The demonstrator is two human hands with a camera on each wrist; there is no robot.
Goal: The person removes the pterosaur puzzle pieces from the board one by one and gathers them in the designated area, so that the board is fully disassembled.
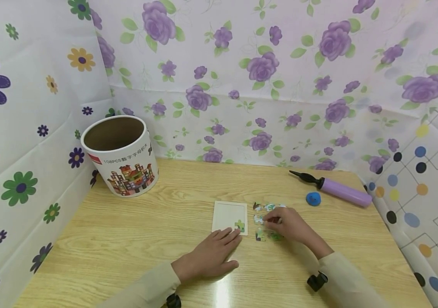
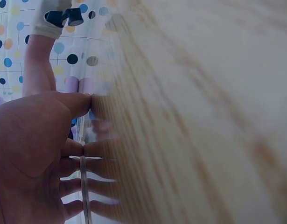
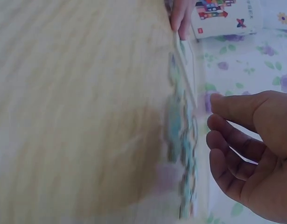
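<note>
A square wooden puzzle tray point(image 1: 226, 216) lies on the table, with one green jigsaw piece point(image 1: 239, 225) in its lower right corner. My left hand point(image 1: 214, 253) rests palm down, its straight fingertips on the tray's near edge. Just right of the tray, my right hand point(image 1: 289, 223) hovers over several loose jigsaw pieces point(image 1: 259, 234). In the right wrist view, the thumb and forefinger of that hand point(image 3: 255, 144) stand slightly apart, the other fingers loosely bent, and nothing shows between them. A white-blue jigsaw piece point(image 1: 258, 219) lies by its fingertips. The hand partly hides other pieces.
A large white printed bucket point(image 1: 126, 171) stands at the back left. Toward the back right lie a purple hand pump point(image 1: 344, 191) with a black nozzle and a small blue lump point(image 1: 313, 198). Patterned cloth surrounds the wooden table point(image 1: 157, 222) at the back and sides.
</note>
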